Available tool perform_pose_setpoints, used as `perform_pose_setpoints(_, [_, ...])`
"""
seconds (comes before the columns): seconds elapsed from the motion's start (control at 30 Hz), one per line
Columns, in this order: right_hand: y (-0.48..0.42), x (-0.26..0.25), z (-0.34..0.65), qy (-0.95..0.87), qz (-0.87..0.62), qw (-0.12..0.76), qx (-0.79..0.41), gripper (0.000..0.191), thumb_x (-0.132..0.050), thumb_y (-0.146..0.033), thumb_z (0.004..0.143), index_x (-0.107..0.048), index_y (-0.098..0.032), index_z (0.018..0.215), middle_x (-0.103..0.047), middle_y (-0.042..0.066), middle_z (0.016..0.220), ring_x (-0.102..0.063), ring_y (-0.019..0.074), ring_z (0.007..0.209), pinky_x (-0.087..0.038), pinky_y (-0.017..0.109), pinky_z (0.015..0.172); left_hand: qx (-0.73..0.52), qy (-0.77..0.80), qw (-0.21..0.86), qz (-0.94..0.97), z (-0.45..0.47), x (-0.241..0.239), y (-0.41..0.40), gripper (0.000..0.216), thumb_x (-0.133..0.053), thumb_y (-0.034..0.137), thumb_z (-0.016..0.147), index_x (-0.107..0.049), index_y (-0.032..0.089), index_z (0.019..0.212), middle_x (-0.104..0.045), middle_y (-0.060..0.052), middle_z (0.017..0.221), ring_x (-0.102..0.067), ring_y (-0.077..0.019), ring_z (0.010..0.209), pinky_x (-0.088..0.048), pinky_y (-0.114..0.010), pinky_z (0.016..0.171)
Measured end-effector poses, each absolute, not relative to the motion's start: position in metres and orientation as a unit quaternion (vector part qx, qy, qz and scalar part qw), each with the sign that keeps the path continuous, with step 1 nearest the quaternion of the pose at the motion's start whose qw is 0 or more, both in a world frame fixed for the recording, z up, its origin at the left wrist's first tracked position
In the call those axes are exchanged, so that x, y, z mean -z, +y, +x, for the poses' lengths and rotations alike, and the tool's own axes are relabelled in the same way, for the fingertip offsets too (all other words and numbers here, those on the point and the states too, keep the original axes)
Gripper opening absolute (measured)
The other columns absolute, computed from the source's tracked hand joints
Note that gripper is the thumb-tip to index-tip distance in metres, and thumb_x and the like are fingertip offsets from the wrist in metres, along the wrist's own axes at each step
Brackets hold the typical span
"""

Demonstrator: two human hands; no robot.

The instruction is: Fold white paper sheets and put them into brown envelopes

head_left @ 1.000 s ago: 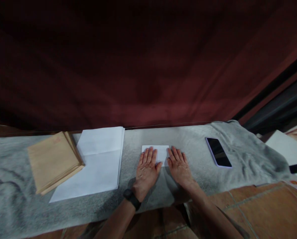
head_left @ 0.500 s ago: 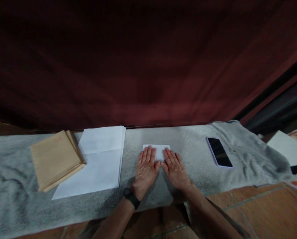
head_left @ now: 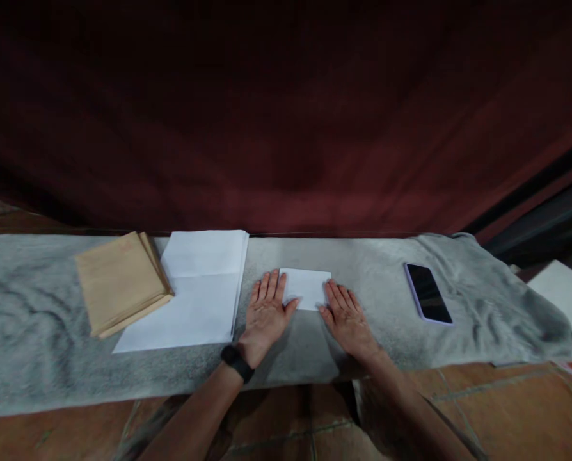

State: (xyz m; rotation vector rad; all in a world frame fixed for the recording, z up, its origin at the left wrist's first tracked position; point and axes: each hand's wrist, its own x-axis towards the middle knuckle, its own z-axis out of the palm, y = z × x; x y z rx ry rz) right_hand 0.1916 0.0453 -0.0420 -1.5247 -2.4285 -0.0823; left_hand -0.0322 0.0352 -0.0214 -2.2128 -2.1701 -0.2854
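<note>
A small folded white paper point(head_left: 307, 288) lies flat on the grey cloth, between my two hands. My left hand point(head_left: 267, 314) rests palm down at its left edge, fingers stretched out and the thumb on or beside the near left corner. At the right edge of the paper, my right hand point(head_left: 347, 320) lies flat too, fingers extended, with its fingertips by the edge. Neither hand grips anything. Most of the paper's upper face shows.
Left of my hands lies a stack of larger creased white sheets point(head_left: 202, 301), partly under several brown envelopes point(head_left: 120, 282). A phone point(head_left: 427, 293) in a lilac case lies on the right of the grey cloth point(head_left: 382, 269). Behind hangs a dark red curtain point(head_left: 286, 160).
My hands have spread apart, from lying over the folded paper to its left and right edges, so more of it shows. The camera view has shifted slightly.
</note>
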Motion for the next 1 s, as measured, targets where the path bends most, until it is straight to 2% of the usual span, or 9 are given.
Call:
perform_pose_setpoints(0.3, [0.044,0.042,0.184,-0.832,-0.530,0.154,0.056,0.056,-0.034,-0.038,0.106,-0.042,-0.008,0.154,-0.047,0.016,0.156,-0.042,0.0320,0.143,-0.032,0.050,0.117,0.107,-0.705,-0.002,-0.701,-0.025,0.017,0.032,0.071,-0.042,0.055,0.100,-0.033,0.015,0.158,-0.032,-0.015,0.165,-0.026,-0.0337,0.154,-0.020,-0.056,0.123])
perform_pose_setpoints(0.53, [0.047,0.037,0.177,-0.822,-0.538,0.173,0.061,0.053,-0.033,-0.038,0.107,-0.053,-0.004,0.143,-0.056,0.019,0.148,-0.050,0.0324,0.135,-0.035,0.048,0.115,0.101,-0.704,-0.006,-0.703,-0.025,0.017,0.033,0.070,-0.042,0.054,0.100,-0.034,0.013,0.157,-0.034,-0.015,0.164,-0.025,-0.0350,0.154,-0.019,-0.058,0.123])
perform_pose_setpoints(0.67, [0.048,0.035,0.171,-0.816,-0.542,0.190,0.073,0.050,-0.038,-0.036,0.106,-0.053,-0.002,0.140,-0.058,0.022,0.143,-0.050,0.0316,0.135,-0.035,0.049,0.115,0.110,-0.700,-0.009,-0.706,-0.025,0.015,0.034,0.069,-0.044,0.051,0.100,-0.038,0.011,0.155,-0.036,-0.017,0.163,-0.028,-0.0356,0.153,-0.018,-0.057,0.124])
perform_pose_setpoints(0.73, [0.048,0.037,0.168,-0.811,-0.543,0.201,0.083,0.048,-0.040,-0.034,0.106,-0.052,-0.002,0.139,-0.059,0.022,0.141,-0.050,0.0312,0.135,-0.034,0.049,0.116,0.126,-0.697,-0.024,-0.706,-0.027,0.015,0.036,0.066,-0.046,0.046,0.100,-0.040,0.009,0.153,-0.040,-0.018,0.161,-0.031,-0.0355,0.151,-0.022,-0.055,0.123])
perform_pose_setpoints(0.83, [0.048,0.040,0.164,-0.807,-0.541,0.218,0.093,0.046,-0.042,-0.032,0.105,-0.051,-0.002,0.140,-0.059,0.023,0.141,-0.050,0.0311,0.136,-0.036,0.050,0.115,0.169,-0.691,-0.064,-0.700,-0.032,0.016,0.042,0.057,-0.049,0.032,0.097,-0.046,0.008,0.149,-0.050,-0.019,0.154,-0.043,-0.0335,0.144,-0.035,-0.051,0.118])
perform_pose_setpoints(1.0, [0.044,0.042,0.157,-0.801,-0.555,0.208,0.086,0.050,-0.044,-0.034,0.105,-0.049,-0.003,0.144,-0.054,0.024,0.147,-0.047,0.0328,0.139,-0.034,0.053,0.115,0.313,-0.673,-0.185,-0.644,-0.044,0.016,0.057,0.055,-0.058,0.019,0.086,-0.054,0.015,0.141,-0.068,-0.014,0.130,-0.064,-0.0278,0.117,-0.050,-0.045,0.104])
